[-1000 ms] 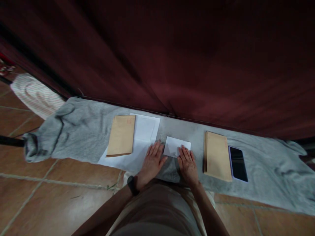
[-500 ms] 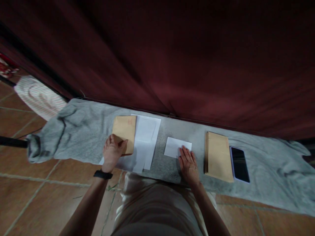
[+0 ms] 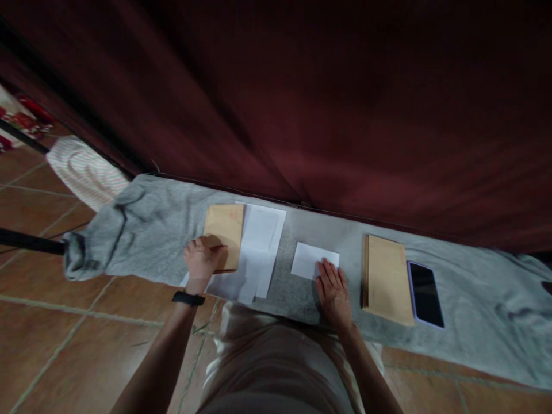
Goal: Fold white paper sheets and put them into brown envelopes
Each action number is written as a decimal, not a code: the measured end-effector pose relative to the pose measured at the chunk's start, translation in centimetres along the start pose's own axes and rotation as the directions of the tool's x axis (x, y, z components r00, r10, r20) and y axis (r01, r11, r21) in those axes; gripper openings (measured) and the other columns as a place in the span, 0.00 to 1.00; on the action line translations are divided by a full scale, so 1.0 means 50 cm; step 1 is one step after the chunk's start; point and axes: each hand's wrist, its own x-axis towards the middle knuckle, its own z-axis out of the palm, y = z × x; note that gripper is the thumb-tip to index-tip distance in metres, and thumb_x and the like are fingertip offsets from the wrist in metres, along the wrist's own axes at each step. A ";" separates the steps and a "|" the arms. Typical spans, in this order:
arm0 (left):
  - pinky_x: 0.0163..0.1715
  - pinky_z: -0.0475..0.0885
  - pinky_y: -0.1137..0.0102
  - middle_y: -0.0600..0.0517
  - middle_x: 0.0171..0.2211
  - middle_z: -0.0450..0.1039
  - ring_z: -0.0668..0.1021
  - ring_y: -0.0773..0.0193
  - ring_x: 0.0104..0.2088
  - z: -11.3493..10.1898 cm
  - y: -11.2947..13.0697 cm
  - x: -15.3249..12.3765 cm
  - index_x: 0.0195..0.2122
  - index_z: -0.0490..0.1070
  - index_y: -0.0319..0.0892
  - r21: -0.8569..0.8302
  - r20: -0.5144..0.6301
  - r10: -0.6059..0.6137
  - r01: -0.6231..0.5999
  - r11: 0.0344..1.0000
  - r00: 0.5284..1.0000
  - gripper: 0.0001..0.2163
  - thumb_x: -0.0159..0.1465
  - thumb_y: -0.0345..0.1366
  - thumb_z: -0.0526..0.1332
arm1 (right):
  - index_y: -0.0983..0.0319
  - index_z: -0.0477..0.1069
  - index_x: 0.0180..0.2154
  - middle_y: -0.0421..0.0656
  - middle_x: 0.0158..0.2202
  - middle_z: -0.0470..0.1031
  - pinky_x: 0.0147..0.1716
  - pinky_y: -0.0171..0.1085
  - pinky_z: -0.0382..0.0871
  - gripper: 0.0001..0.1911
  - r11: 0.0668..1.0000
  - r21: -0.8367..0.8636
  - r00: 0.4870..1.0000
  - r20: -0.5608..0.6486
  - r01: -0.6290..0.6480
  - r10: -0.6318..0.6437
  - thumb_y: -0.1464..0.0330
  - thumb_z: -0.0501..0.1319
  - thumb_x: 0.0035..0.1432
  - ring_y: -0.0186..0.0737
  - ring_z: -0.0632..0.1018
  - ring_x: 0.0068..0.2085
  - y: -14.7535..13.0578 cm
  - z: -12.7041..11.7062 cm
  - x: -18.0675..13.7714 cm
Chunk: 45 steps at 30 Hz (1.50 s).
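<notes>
The left hand [image 3: 202,261] is on the near left corner of a pile of flat tan paper envelopes [image 3: 228,230]. Its thumb lies over the top, but I cannot tell if it grips them. The pile sits partly on big, flat white paper sheets [image 3: 264,230]. The right hand [image 3: 333,293] is open and flat, with its fingertips on a small white paper rectangle [image 3: 308,260]. That small paper lies between the big sheets and a second pile of tan paper envelopes [image 3: 388,279]. A black phone with a purple edge [image 3: 425,294] is just right of that pile. Everything lies on a long counter with a soft grey cloth cover [image 3: 478,310].
</notes>
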 end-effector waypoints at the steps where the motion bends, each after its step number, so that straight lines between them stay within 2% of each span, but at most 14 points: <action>1: 0.53 0.69 0.51 0.31 0.51 0.72 0.74 0.36 0.54 -0.001 0.001 0.001 0.56 0.66 0.31 -0.009 0.018 0.007 -0.006 1.000 1.000 0.33 0.58 0.52 0.64 | 0.63 0.59 0.70 0.51 0.72 0.62 0.70 0.54 0.54 0.26 1.000 0.002 1.000 -0.006 0.003 -0.003 0.66 0.47 0.76 0.49 0.64 0.71 0.000 0.001 0.000; 10: 0.57 0.68 0.52 0.35 0.49 0.73 0.72 0.37 0.57 0.012 -0.001 0.031 0.54 0.66 0.33 -0.164 0.014 0.013 -0.010 0.986 1.000 0.34 0.53 0.52 0.67 | 0.63 0.59 0.71 0.51 0.72 0.62 0.70 0.55 0.54 0.26 1.000 -0.005 1.000 -0.002 0.021 -0.021 0.65 0.47 0.76 0.50 0.64 0.71 0.001 0.000 -0.002; 16: 0.52 0.72 0.54 0.37 0.45 0.74 0.77 0.40 0.51 -0.005 0.009 0.041 0.49 0.67 0.36 -0.203 -0.008 -0.025 0.023 0.979 1.000 0.27 0.53 0.47 0.68 | 0.63 0.59 0.71 0.52 0.71 0.63 0.70 0.54 0.55 0.26 1.000 0.002 1.000 -0.019 0.018 -0.018 0.64 0.46 0.76 0.49 0.65 0.71 -0.001 -0.002 -0.001; 22: 0.44 0.73 0.62 0.45 0.40 0.75 0.79 0.51 0.44 -0.064 0.040 -0.004 0.40 0.69 0.43 -0.196 -0.048 0.126 -0.133 0.972 0.991 0.07 0.66 0.40 0.59 | 0.63 0.59 0.71 0.53 0.71 0.64 0.69 0.56 0.57 0.26 0.999 0.005 0.999 -0.041 0.032 -0.032 0.63 0.46 0.77 0.50 0.66 0.70 0.001 0.003 -0.005; 26: 0.37 0.71 0.66 0.48 0.35 0.76 0.80 0.55 0.37 -0.131 0.098 -0.091 0.44 0.69 0.44 -0.316 -0.117 0.297 -0.319 0.893 0.948 0.09 0.73 0.41 0.52 | 0.63 0.59 0.70 0.54 0.71 0.64 0.69 0.57 0.57 0.26 0.999 0.002 0.998 -0.047 0.049 -0.049 0.63 0.46 0.77 0.51 0.66 0.70 0.004 0.005 -0.007; 29: 0.34 0.70 0.68 0.52 0.29 0.74 0.80 0.58 0.32 -0.167 0.157 -0.164 0.42 0.68 0.46 -0.511 -0.101 0.366 -0.364 0.779 0.925 0.10 0.73 0.45 0.52 | 0.63 0.60 0.70 0.54 0.71 0.63 0.69 0.57 0.57 0.26 0.998 -0.002 0.997 -0.042 0.061 -0.061 0.64 0.47 0.76 0.51 0.66 0.70 0.004 0.004 -0.008; 31: 0.31 0.70 0.70 0.54 0.28 0.74 0.80 0.60 0.30 -0.166 0.199 -0.206 0.42 0.67 0.48 -0.674 -0.036 0.366 -0.293 0.678 0.930 0.10 0.72 0.47 0.54 | 0.62 0.59 0.70 0.54 0.71 0.63 0.69 0.57 0.57 0.26 0.998 0.003 0.997 -0.045 0.057 -0.057 0.64 0.47 0.76 0.52 0.65 0.70 0.002 0.004 -0.007; 33: 0.31 0.71 0.70 0.54 0.30 0.75 0.80 0.61 0.31 -0.140 0.237 -0.241 0.42 0.67 0.49 -0.822 0.046 0.334 -0.155 0.549 0.941 0.10 0.71 0.49 0.55 | 0.62 0.57 0.71 0.53 0.71 0.63 0.70 0.58 0.56 0.27 0.999 0.013 0.998 -0.045 0.047 -0.046 0.65 0.47 0.76 0.52 0.65 0.71 0.001 0.004 -0.006; 36: 0.36 0.76 0.69 0.50 0.39 0.79 0.82 0.61 0.38 -0.077 0.279 -0.281 0.46 0.66 0.50 -0.968 0.191 0.270 0.135 0.210 0.944 0.13 0.68 0.52 0.58 | 0.60 0.56 0.72 0.50 0.72 0.62 0.71 0.58 0.56 0.28 0.997 0.071 0.999 -0.028 0.031 -0.029 0.68 0.45 0.74 0.50 0.63 0.72 0.002 -0.003 -0.006; 37: 0.38 0.77 0.68 0.49 0.41 0.79 0.82 0.61 0.40 -0.057 0.286 -0.291 0.47 0.66 0.50 -0.967 0.254 0.248 0.235 0.103 0.935 0.15 0.67 0.53 0.60 | 0.59 0.56 0.72 0.49 0.72 0.62 0.71 0.57 0.57 0.29 0.993 0.115 1.000 -0.024 0.022 -0.019 0.68 0.45 0.74 0.50 0.63 0.72 0.003 -0.007 -0.006; 40: 0.42 0.77 0.66 0.48 0.43 0.79 0.82 0.60 0.41 -0.021 0.293 -0.314 0.45 0.67 0.48 -0.904 0.414 0.171 0.426 -0.041 0.894 0.19 0.60 0.52 0.67 | 0.60 0.61 0.70 0.49 0.69 0.67 0.70 0.58 0.60 0.28 0.939 0.335 0.996 -0.018 -0.075 0.086 0.64 0.44 0.74 0.50 0.66 0.70 -0.003 -0.028 -0.006; 42: 0.43 0.77 0.66 0.48 0.44 0.79 0.81 0.61 0.42 -0.021 0.294 -0.325 0.46 0.68 0.47 -0.878 0.450 0.140 0.466 -0.109 0.882 0.21 0.58 0.51 0.70 | 0.63 0.68 0.65 0.52 0.65 0.72 0.67 0.56 0.65 0.29 0.809 0.541 0.968 0.040 -0.228 0.246 0.57 0.45 0.74 0.52 0.71 0.67 -0.019 -0.045 -0.003; 43: 0.44 0.77 0.66 0.48 0.45 0.79 0.81 0.61 0.42 -0.027 0.296 -0.330 0.46 0.68 0.46 -0.870 0.451 0.141 0.469 -0.149 0.881 0.22 0.57 0.50 0.71 | 0.64 0.72 0.62 0.54 0.62 0.75 0.64 0.54 0.69 0.30 0.694 0.648 0.938 0.099 -0.313 0.332 0.53 0.46 0.74 0.53 0.74 0.65 -0.031 -0.054 0.000; 45: 0.46 0.77 0.66 0.49 0.46 0.79 0.81 0.61 0.44 -0.043 0.305 -0.340 0.47 0.70 0.46 -0.858 0.436 0.158 0.462 -0.224 0.886 0.22 0.57 0.49 0.72 | 0.64 0.77 0.56 0.56 0.55 0.80 0.56 0.50 0.76 0.34 0.369 0.815 0.851 0.258 -0.446 0.458 0.47 0.47 0.71 0.53 0.79 0.59 -0.062 -0.066 0.006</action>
